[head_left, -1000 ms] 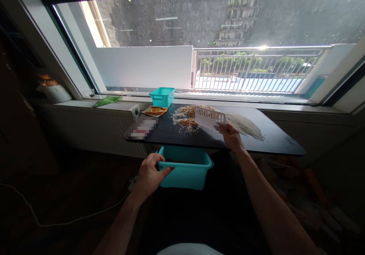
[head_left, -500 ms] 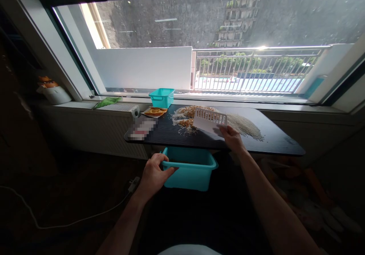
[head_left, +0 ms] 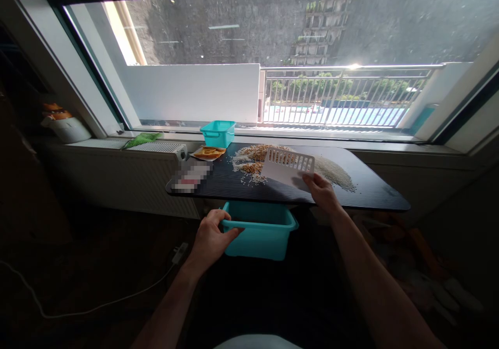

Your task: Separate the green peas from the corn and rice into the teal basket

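Observation:
My left hand (head_left: 212, 234) grips the left rim of a turquoise plastic bin (head_left: 257, 238), thumb in front and fingers over the edge. The bin is held just below the table's front edge; its inside is dark and I cannot make out the contents. In my right hand (head_left: 320, 190) is a flat, pale slotted scraper (head_left: 287, 171), pinched at its lower right corner. It is tilted above the table, in front of a heap of yellow corn kernels (head_left: 253, 168) mixed with white grains. A pile of white rice-like grains (head_left: 333, 173) lies to its right.
The dark table (head_left: 374, 188) stands against the window. On its left are a smaller turquoise basket (head_left: 218, 134), an orange-yellow packet (head_left: 209, 153) and a blurred-out item (head_left: 191, 176). A radiator (head_left: 156, 175) adjoins the left side. A white cable (head_left: 97, 306) runs across the floor.
The slotted scraper in my right hand has shifted slightly towards me and tilted a little. My left hand keeps its hold on the bin. The view has turned slightly to the right.

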Demonstrator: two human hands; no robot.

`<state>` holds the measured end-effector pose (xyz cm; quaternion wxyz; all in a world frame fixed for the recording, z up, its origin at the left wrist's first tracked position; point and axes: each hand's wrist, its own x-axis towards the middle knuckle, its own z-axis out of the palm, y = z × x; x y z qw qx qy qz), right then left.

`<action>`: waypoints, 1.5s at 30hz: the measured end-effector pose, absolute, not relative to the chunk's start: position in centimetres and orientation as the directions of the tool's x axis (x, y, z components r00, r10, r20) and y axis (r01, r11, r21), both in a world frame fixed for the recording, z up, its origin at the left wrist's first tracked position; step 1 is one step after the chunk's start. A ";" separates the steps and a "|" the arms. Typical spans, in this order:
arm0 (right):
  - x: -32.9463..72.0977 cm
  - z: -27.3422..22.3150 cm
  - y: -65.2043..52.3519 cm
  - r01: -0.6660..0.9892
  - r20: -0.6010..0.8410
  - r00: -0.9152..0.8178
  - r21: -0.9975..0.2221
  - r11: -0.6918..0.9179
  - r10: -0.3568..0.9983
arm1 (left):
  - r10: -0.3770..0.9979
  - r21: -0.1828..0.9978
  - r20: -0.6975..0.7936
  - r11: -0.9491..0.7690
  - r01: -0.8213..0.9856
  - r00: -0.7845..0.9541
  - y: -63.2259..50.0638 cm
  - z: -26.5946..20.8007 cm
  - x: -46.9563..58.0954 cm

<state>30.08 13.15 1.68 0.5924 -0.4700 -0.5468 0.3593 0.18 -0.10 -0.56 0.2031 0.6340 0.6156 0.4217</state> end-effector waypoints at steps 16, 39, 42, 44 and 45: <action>29.5 1.4 12.9 0.024 0.261 0.182 -0.965 0.261 0.948 | 0.951 0.796 0.281 -0.157 0.584 -0.127 0.0 -0.8 0.2; 29.4 2.1 11.2 -0.015 0.248 0.137 -0.967 0.253 0.959 | 0.943 0.769 0.316 -0.193 0.610 -0.101 0.2 -1.2 0.6; 29.4 2.1 11.1 -0.002 0.249 0.133 -0.968 0.251 0.959 | 0.942 0.769 0.320 -0.194 0.609 -0.105 0.3 -1.1 0.6; 29.4 2.2 10.8 0.007 0.245 0.122 -0.969 0.246 0.962 | 0.941 0.769 0.320 -0.192 0.610 -0.107 0.3 -1.0 0.6; 29.4 2.2 10.6 0.011 0.243 0.116 -0.970 0.244 0.963 | 0.942 0.768 0.318 -0.189 0.611 -0.109 0.3 -1.0 0.6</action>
